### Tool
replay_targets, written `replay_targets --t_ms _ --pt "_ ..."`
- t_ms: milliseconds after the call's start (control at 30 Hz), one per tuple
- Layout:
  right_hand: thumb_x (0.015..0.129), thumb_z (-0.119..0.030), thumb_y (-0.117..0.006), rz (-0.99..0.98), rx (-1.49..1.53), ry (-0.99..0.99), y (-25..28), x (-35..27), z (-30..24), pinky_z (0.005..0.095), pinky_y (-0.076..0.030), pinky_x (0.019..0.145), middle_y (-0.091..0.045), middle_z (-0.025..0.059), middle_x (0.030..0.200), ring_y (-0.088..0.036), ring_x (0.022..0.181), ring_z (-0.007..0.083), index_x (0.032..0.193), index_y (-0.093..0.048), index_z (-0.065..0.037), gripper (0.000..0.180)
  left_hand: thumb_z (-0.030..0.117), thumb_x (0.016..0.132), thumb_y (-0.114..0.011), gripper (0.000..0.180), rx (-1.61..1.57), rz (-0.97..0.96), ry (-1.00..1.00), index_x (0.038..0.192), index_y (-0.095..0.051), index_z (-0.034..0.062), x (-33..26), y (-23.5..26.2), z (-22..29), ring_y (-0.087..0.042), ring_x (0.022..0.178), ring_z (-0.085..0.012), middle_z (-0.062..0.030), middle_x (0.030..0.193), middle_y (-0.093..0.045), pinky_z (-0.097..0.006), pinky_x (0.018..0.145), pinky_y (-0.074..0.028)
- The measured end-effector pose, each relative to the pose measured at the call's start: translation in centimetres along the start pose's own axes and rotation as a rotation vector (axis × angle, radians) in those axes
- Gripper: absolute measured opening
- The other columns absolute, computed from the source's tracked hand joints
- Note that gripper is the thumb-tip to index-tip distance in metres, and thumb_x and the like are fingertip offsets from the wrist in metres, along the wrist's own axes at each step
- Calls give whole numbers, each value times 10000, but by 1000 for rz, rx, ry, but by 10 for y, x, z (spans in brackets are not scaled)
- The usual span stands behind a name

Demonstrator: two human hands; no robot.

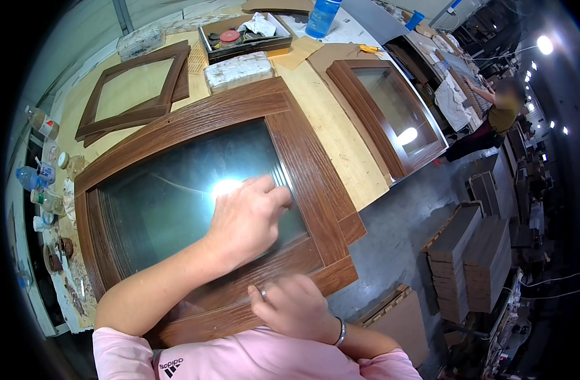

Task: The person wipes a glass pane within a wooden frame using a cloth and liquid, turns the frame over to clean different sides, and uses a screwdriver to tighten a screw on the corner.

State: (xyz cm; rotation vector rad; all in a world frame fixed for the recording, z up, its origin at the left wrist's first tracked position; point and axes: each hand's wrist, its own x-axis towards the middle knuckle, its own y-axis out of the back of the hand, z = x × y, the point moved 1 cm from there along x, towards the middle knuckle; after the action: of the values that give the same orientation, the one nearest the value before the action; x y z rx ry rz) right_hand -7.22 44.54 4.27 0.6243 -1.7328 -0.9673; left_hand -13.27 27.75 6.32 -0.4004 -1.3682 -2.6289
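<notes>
A brown wood-grain framed door panel [302,164] with a glass pane [169,209] lies in front of me, reflecting a bright light. Over the pane's right part, my left hand [249,221] is closed with its fingers curled under; whatever it may hold is hidden. My right hand [293,305], wearing a ring and a bracelet, is curled closed above the panel's near edge. It is slightly blurred, and I cannot make out anything inside it.
Stacked framed panels stand at the far left [90,107] and far right [341,76]. Behind are a wrapped block [239,71], an open box [245,45] and a blue bottle [323,18]. Jars and bottles line the left edge. Stacked boards [451,259] and another person [499,117] are to the right.
</notes>
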Motion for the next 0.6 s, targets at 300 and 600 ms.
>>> replay_targets --t_ms 300,600 --pt "785 -157 -722 -8 -1 -7 0 -1 0 303 -432 638 -527 -2 815 -564 737 164 921 -688 -146 141 55 752 -746 72 7 43 7 800 -698 78 3 -2 -4 -618 716 -299 -75 727 -601 -435 580 -472" --pt "792 -155 -704 -80 33 94 10 2 6 320 -464 659 -545 26 851 -579 771 179 976 -700 -117 188 -32 752 -760 147 -109 -133 132 861 -742 65 -21 47 -20 -665 702 -244 -92 806 -664 -353 601 -516"
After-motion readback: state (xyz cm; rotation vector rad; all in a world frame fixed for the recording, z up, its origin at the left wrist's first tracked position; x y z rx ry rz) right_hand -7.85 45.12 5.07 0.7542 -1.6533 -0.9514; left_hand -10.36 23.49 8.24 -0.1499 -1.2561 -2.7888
